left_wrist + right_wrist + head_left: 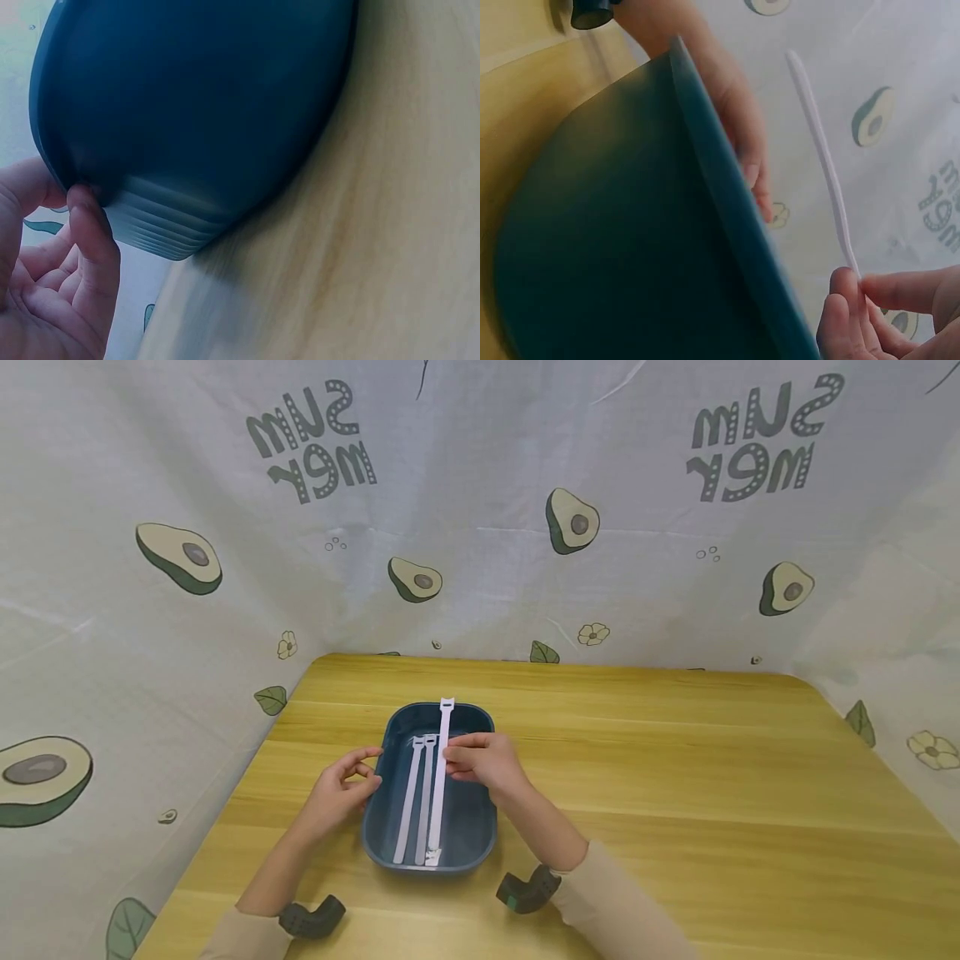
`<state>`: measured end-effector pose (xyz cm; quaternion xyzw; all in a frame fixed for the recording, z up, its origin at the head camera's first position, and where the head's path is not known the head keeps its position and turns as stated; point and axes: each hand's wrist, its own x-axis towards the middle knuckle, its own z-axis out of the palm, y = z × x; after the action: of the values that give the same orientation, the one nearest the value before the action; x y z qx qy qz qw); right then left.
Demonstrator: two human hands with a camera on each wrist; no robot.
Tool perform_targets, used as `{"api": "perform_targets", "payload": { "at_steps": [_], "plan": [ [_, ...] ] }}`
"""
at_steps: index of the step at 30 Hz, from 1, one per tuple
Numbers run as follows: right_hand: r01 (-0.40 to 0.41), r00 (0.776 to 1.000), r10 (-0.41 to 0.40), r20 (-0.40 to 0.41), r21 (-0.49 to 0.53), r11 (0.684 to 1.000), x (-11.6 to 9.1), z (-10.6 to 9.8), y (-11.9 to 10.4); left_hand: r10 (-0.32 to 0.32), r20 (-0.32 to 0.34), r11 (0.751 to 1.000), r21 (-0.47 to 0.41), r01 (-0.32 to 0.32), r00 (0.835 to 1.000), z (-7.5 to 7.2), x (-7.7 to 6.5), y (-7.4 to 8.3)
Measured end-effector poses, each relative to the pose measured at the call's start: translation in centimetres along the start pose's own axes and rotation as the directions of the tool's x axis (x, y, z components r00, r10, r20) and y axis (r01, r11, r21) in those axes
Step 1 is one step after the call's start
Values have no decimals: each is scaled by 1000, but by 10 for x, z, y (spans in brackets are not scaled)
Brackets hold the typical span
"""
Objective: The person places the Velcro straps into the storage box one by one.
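Observation:
A dark blue plastic bin (467,831) stands on the table with two white hook-and-loop cable ties (408,802) lying side by side in it, slotted heads toward the far end. My right hand (487,762) pinches a third white cable tie (438,797) between thumb and fingertips, below its slotted head. That tie is held lengthwise over the bin; in the right wrist view its tail (821,150) stands above the rim level. At the bin's left side, my left hand (341,789) pinches the rim; the left wrist view shows thumb and finger on the rim (46,142).
The wooden table (660,810) extends far to the right of the bin. A white curtain (495,460) printed with avocados hangs behind and at both sides. Dark wrist-worn devices (313,917) sit at both forearms, near the bin's front.

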<state>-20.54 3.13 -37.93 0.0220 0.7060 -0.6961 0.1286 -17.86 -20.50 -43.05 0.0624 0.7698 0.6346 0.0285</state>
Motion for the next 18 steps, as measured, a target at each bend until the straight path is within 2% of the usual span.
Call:
{"api": "perform_targets", "payload": {
  "at_steps": [18],
  "plan": [
    [28, 999, -26, 21, -117, 993, 18, 21, 13, 6, -10, 1000, 14, -6, 1000, 0, 0, 0]
  ]
}}
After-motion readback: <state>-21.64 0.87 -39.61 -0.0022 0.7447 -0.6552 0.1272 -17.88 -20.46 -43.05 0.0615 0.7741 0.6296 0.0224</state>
